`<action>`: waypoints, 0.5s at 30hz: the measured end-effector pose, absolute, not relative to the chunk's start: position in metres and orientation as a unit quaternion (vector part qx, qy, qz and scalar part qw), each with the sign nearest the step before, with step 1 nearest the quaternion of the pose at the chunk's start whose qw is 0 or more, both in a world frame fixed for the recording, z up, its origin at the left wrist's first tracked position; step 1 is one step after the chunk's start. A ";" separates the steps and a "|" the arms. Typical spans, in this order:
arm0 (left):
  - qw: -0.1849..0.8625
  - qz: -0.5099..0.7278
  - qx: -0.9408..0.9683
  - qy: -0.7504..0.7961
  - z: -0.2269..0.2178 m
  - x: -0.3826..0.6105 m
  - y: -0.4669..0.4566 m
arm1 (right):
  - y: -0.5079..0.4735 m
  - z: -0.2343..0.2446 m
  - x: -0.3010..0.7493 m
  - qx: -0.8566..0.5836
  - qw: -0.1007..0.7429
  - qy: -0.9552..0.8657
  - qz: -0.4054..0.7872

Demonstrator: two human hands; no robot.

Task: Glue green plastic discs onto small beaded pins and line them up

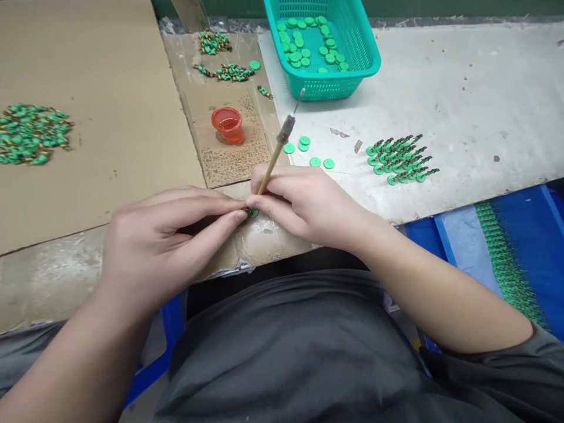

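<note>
My left hand (163,241) and my right hand (304,202) meet at the table's front edge, fingers pinched together on a small green disc (252,212) between the fingertips. My right hand also holds a thin wooden-handled brush (277,147), which sticks up and away from me, its tip pointing toward the basket. Most of the disc is hidden by the fingers.
A teal basket (365,53) holds several green discs. Loose discs (308,154) and a row of assembled green pieces (400,158) lie on the white board. A small red cup (228,124) sits on cardboard. Piles of green pieces (30,134) lie left and at the back (227,71).
</note>
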State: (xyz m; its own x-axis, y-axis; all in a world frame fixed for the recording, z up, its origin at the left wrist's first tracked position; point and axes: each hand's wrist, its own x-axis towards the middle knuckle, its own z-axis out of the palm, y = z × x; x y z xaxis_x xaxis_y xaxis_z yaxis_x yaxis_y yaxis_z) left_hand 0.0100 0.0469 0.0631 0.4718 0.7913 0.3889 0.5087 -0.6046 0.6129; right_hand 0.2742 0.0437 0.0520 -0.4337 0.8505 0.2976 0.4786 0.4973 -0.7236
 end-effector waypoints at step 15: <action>0.254 0.324 0.812 0.413 0.064 0.010 0.051 | 0.041 0.055 0.266 -0.381 0.252 -0.862 0.222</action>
State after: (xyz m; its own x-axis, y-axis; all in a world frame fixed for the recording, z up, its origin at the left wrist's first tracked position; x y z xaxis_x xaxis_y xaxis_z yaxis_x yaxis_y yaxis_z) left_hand 0.0102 0.0505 0.0643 0.4495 0.8352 0.3168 0.5053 -0.5302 0.6809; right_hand 0.2663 0.0405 0.0553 -0.5831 0.7677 0.2656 0.5442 0.6119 -0.5739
